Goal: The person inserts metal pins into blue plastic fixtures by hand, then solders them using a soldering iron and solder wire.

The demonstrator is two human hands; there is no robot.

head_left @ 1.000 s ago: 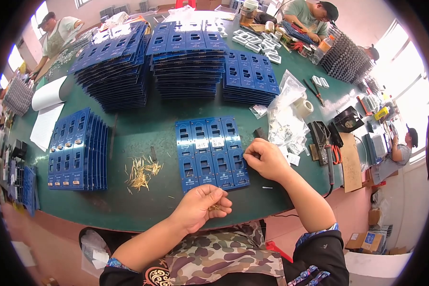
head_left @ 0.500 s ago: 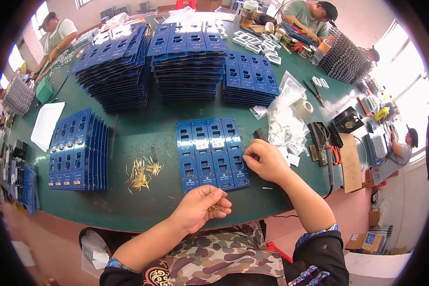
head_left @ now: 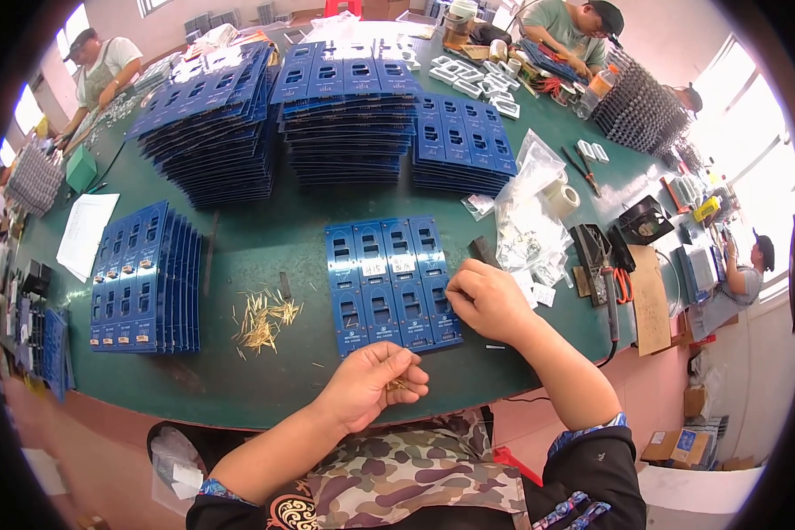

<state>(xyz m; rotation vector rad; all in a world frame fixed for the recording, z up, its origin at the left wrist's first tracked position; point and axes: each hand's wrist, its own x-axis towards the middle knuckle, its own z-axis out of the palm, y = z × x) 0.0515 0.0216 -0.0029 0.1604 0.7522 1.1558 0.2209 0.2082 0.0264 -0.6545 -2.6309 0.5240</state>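
A blue circuit board panel (head_left: 382,305) with rows of rectangular cutouts and a white label lies flat in front of me. Just below its near edge, my left hand (head_left: 362,386) is palm up with curled fingers, holding several thin gold pins (head_left: 397,384). My right hand (head_left: 493,302) is closed in a pinch over the panel's right edge. Whatever its fingertips hold, if anything, is hidden. Left of the panel, a loose heap of similar gold pins (head_left: 265,320) is spread on the green table (head_left: 238,389).
Tall stacks of blue boards (head_left: 349,132) stand beyond the panel, with upright boards (head_left: 141,283) at left. To the right are a plastic bag of small parts (head_left: 534,221), a soldering iron (head_left: 611,305) and a small black fan (head_left: 645,221). Other people work around the table.
My right hand has shifted slightly left, farther over the panel's right edge. My left hand keeps its place with the pins.
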